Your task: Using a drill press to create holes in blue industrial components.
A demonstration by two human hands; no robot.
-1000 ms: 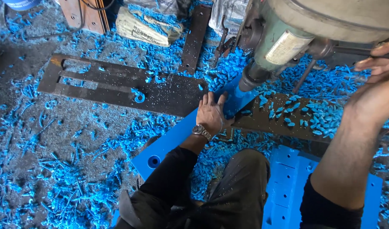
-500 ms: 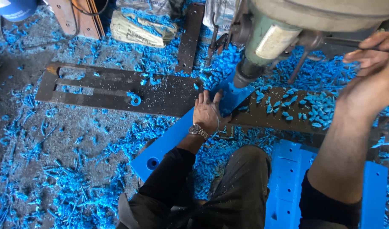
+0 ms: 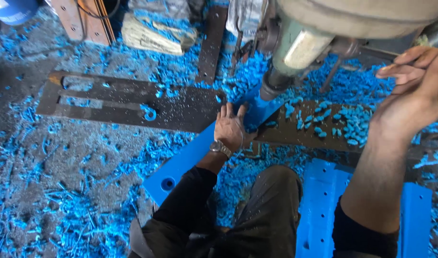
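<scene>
My left hand (image 3: 231,128), with a wristwatch on the wrist, lies flat with spread fingers on a long blue plastic bar (image 3: 188,157). The bar slants from lower left up to the drill bit of a green drill press (image 3: 295,45), whose spindle (image 3: 272,86) meets the bar's far end. One round hole shows near the bar's near end. My right hand (image 3: 419,83) is raised at the right edge, fingers curled around a thin lever of the machine that is mostly hidden.
A dark slotted steel plate (image 3: 128,102) serves as the machine table. Blue plastic shavings (image 3: 61,205) cover the floor and plate. More blue bars with holes (image 3: 324,210) lie by my right knee. A wrapped bundle (image 3: 154,33) and wooden pieces (image 3: 83,19) sit at the back.
The view has drifted slightly. My left hand stays pressed on the blue bar and my right hand stays up by the machine.
</scene>
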